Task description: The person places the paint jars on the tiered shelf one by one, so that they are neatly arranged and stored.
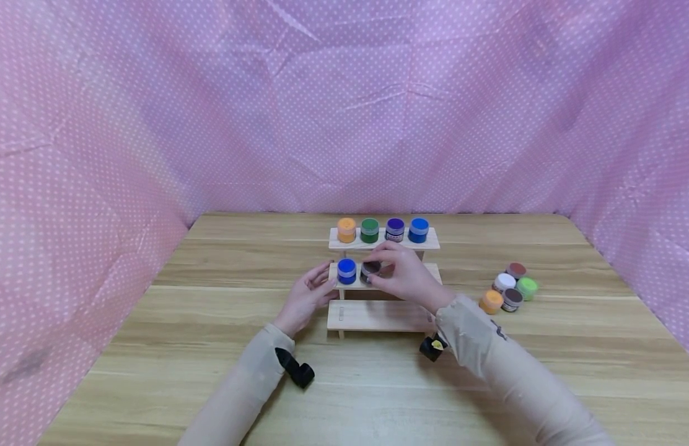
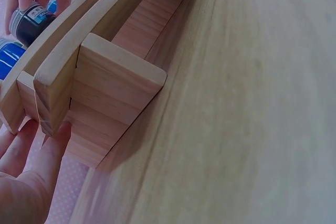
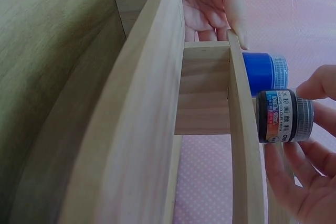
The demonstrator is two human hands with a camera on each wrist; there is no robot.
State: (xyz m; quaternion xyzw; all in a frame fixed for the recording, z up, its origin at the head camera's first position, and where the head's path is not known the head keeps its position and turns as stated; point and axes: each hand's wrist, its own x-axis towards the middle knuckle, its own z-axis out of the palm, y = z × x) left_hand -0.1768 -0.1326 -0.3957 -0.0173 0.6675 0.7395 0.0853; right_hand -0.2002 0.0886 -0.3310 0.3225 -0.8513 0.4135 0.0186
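A wooden three-step rack (image 1: 378, 316) stands on the table. The right hand (image 1: 406, 272) pinches a dark paint jar (image 3: 278, 116) by its clear lid at the middle step, its base at the board. Just left of that jar stands a blue jar (image 1: 347, 271). My left hand (image 1: 308, 297) touches the left end of the middle step, its fingertips against the wood in the left wrist view (image 2: 31, 171). On the top step are an orange jar (image 1: 347, 230), a green jar (image 1: 369, 230), a purple jar (image 1: 395, 230) and a blue one (image 1: 419, 230).
Several jars stand in a group on the table right of the rack, among them a white jar (image 1: 504, 283), a light green jar (image 1: 526, 288) and an orange one (image 1: 491, 301). A pink dotted cloth (image 1: 344, 124) hangs behind the table (image 1: 210, 310).
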